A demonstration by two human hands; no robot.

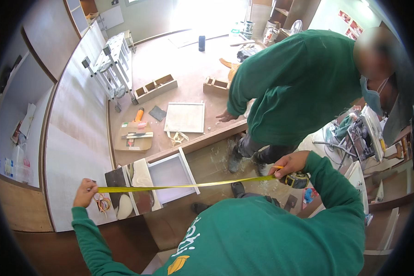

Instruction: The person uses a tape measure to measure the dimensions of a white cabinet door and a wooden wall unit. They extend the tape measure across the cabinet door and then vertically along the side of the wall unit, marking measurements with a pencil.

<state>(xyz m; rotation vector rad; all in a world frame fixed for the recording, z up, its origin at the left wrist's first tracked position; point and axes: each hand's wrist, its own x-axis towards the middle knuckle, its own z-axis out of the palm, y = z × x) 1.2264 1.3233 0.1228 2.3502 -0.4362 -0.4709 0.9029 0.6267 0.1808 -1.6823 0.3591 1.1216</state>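
Observation:
A yellow tape measure blade (184,186) stretches across the view between my two hands. At the left, my left hand (84,193) pinches the blade's end over a pale panel. My right hand (292,163) grips the black and yellow tape case (297,180), where the blade comes out; an orange pencil (278,167) shows at its fingers. Below the blade sits a white open drawer (172,177). Beside my left hand lies a small bundle of thin wires (103,202).
A co-worker in a green sweatshirt (299,78) stands close at the right, one hand over the platform edge. On the platform are a cardboard box (133,143), a square board (185,117), wooden compartment boxes (156,89) and a folded stepladder (112,64). Tools crowd the right side.

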